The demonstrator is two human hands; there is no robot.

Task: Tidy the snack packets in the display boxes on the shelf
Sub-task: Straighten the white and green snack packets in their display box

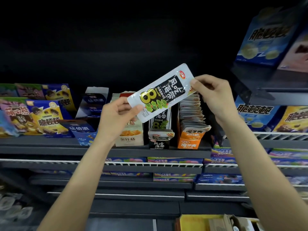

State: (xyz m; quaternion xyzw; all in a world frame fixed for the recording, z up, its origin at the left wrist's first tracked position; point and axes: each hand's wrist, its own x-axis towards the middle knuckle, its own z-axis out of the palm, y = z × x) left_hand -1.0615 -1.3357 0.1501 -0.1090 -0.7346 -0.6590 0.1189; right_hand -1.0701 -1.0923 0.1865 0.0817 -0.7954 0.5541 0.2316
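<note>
A long white snack packet (pixel 162 92) with a black label and green print hangs tilted in front of the shelf. My left hand (pixel 116 117) pinches its lower left end. My right hand (pixel 212 95) pinches its upper right end. Right behind and below it stand three display boxes on the shelf: a beige one (pixel 131 139), a narrow black-and-white one (pixel 159 140) holding packets like this one, and an orange one (pixel 191 135) packed with several upright packets.
Blue display boxes (pixel 83 129) stand left of the beige one, with colourful snack bags (pixel 45 119) further left. Blue and yellow bags (pixel 260 117) fill the right side. The dark shelf edge (pixel 100 150) runs below; lower shelves carry flat packs. A yellow carton (pixel 196 220) sits at the bottom.
</note>
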